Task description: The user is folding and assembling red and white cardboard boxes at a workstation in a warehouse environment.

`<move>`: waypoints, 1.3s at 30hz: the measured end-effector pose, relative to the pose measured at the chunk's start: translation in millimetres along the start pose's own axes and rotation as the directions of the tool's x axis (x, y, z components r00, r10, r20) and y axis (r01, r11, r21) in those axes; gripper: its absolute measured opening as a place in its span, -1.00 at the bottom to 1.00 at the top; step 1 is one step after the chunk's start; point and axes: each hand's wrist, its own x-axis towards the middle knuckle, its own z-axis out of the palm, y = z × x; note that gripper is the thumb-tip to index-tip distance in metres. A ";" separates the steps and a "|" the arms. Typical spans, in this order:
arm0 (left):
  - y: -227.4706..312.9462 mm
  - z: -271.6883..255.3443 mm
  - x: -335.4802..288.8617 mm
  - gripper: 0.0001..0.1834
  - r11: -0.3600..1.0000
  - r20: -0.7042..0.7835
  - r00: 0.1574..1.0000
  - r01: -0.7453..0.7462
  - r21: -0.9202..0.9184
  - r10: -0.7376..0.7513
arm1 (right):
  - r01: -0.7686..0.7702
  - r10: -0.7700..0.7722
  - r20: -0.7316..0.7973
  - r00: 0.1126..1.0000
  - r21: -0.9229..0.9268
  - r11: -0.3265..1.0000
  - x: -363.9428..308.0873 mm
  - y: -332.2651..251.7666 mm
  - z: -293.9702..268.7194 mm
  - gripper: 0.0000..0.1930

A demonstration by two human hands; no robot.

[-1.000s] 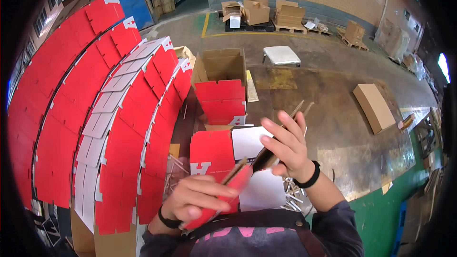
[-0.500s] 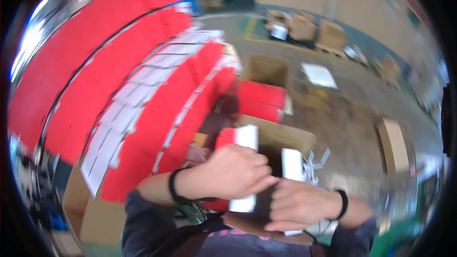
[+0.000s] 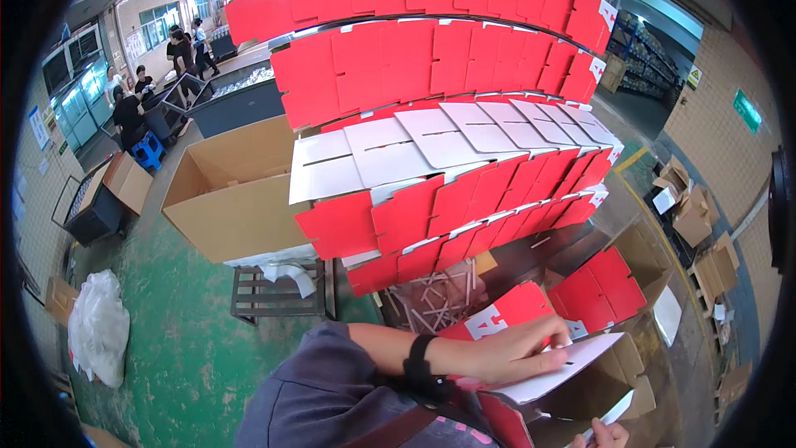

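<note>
At the lower right, my left hand (image 3: 524, 352) is closed on the edge of a folding carton (image 3: 564, 371), red outside and white inside, with the thumb lying over the white panel. My right hand (image 3: 607, 434), cut off by the lower edge, pinches a white cardboard flap (image 3: 613, 413). Between the hands is a brown corrugated carton (image 3: 634, 365), standing open. A red carton with white lettering (image 3: 512, 309) lies just beyond my left hand, and another red carton (image 3: 599, 289) sits to its right.
Ahead, rows of red cartons (image 3: 381, 62) are stacked high, with white panels (image 3: 377, 155) jutting out midway. A large brown box (image 3: 249, 207) is beside a slatted metal stand (image 3: 274, 303). Paper strips (image 3: 435, 303) litter a surface. People (image 3: 133, 112) are at far left; a plastic bag (image 3: 98, 328) lies on the floor.
My view has swung left, putting the red stack in the middle. My hands, close together over the brown carton before, are now further apart, the right one lower.
</note>
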 end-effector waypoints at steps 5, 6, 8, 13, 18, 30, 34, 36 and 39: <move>5.9 0.5 29.1 -0.73 0.979 0.273 0.946 -0.196 0.057 0.173 | -0.079 0.091 -0.090 0.992 0.131 0.988 -8.2 17.2 6.9 -0.71; 2.4 3.6 31.1 -0.75 0.990 0.249 0.959 -0.144 0.010 0.137 | -0.177 0.217 -0.138 0.966 0.257 0.950 -8.3 16.5 7.8 -0.68; -4.1 6.3 27.7 -0.83 0.994 0.182 0.978 -0.099 -0.036 0.104 | -0.311 0.371 -0.129 0.920 0.337 0.889 -8.0 18.0 6.3 -0.64; -15.5 7.7 12.1 -0.88 0.992 0.066 0.997 -0.057 0.110 0.049 | -0.209 0.242 -0.268 0.933 0.145 0.967 -22.6 33.0 1.1 -0.69; -56.3 -33.9 -33.8 -0.69 0.857 0.123 0.882 0.395 0.330 -0.454 | -0.136 0.155 -0.315 0.936 0.083 0.987 -20.6 34.1 0.1 -0.69; 3.9 0.8 55.0 -0.58 0.505 0.405 0.401 -0.842 -0.189 0.821 | 0.334 -0.338 -0.001 0.941 -0.154 0.930 19.6 27.2 -24.6 -0.55; 46.3 3.8 61.8 -0.64 0.426 0.802 0.359 -0.893 0.146 0.477 | 0.484 -0.552 0.375 0.745 0.265 0.834 43.4 49.6 -43.6 -0.60; 59.1 13.3 68.3 -0.64 0.444 0.870 0.476 -0.812 0.380 0.125 | 0.399 -0.576 0.470 0.668 0.427 0.812 63.4 10.9 -28.6 -0.59; 52.2 41.2 65.0 -0.57 0.446 0.855 0.504 -0.742 0.501 -0.122 | 0.357 -0.541 0.694 0.475 0.409 0.840 74.6 -5.7 -16.2 -0.67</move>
